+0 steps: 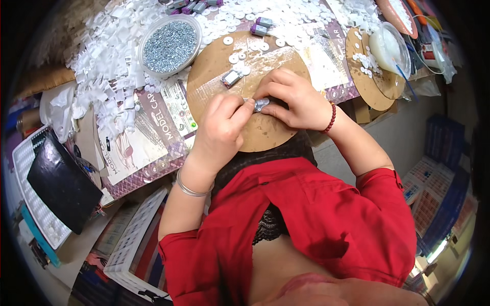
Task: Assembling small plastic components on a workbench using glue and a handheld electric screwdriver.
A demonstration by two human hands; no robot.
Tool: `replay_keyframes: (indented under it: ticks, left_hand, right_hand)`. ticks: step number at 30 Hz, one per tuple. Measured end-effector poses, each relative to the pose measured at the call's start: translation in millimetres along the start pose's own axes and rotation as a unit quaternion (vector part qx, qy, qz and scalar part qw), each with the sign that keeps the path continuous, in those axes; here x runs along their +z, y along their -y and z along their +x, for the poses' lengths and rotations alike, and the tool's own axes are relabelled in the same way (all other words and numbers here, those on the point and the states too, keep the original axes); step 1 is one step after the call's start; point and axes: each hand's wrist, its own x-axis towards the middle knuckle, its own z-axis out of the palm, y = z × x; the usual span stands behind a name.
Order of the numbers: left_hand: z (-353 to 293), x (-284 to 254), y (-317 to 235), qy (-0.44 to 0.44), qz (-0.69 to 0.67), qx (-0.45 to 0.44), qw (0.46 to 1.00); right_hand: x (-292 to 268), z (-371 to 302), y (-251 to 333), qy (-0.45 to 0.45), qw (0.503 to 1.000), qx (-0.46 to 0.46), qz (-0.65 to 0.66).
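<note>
Over the near part of a round brown board (275, 135), my two hands meet at a small shiny silver-grey part (261, 105). My right hand (298, 99) is closed on it between thumb and fingers. Pinched at its left side is my left hand (223, 125); the fingertips hide what they grip. Just beyond my hands a small silver block like a tiny motor (231, 78) lies on the board. Several white discs (234, 58) with centre holes are beside it.
A round tub of small metal pins (171, 46) stands at the far left of the board, beside a heap of white plastic pieces (107, 61). Purple-ended motors (259, 30) lie at the back. To the right are another round board (375, 97) and a translucent tub (390, 48).
</note>
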Motion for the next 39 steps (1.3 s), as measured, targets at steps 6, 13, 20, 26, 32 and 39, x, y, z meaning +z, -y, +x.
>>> replay_keyframes:
  ticks: [6, 13, 20, 26, 32, 39]
  left_hand:
    - [12, -15, 8, 0.081, 0.005, 0.061, 0.995]
    - [2, -14, 18, 0.094, -0.023, 0.035, 0.995]
    - [24, -15, 13, -0.055, 0.106, -0.085, 0.989]
    - [17, -3, 25, -0.031, 0.073, -0.128, 0.989]
    - [13, 0, 29, -0.076, 0.073, -0.119, 0.987]
    - [13, -1, 31, -0.07, 0.07, -0.119, 0.988]
  right_hand:
    - [0, 5, -1, 0.018, 1.0, -0.009, -0.016]
    - [-10, 10, -2, 0.043, 0.999, 0.012, 0.032]
    - [4, 47, -8, -0.111, 0.988, -0.049, -0.091]
    - [17, 51, -8, -0.03, 0.993, -0.025, -0.108]
    - [22, 52, -17, -0.082, 0.985, -0.094, -0.118]
    - [17, 57, -12, -0.073, 0.979, -0.1, -0.165]
